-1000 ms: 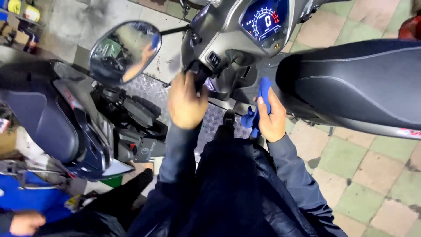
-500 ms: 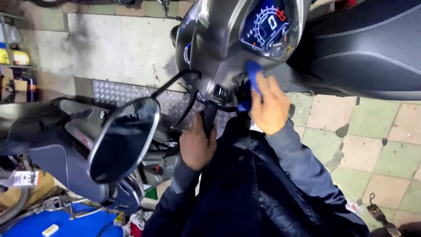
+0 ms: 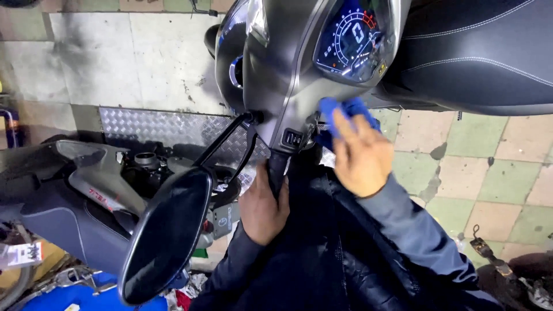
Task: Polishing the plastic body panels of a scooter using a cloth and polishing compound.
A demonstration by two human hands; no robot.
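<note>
right hand presses blue cloth on scooter panel; left hand grips handlebar

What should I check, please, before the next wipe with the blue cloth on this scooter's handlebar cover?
1. Right hand presses the blue cloth on the grey handlebar cover: ok.
2. Left hand grips the handlebar grip to steady it: ok.
3. Cloth stays off the lit instrument display: ok.
4. Cloth is clear of the switch block: ok, just beside it.
5. Mirror is clear of both hands: ok.
6. Cloth is clean enough: cannot tell.
</note>
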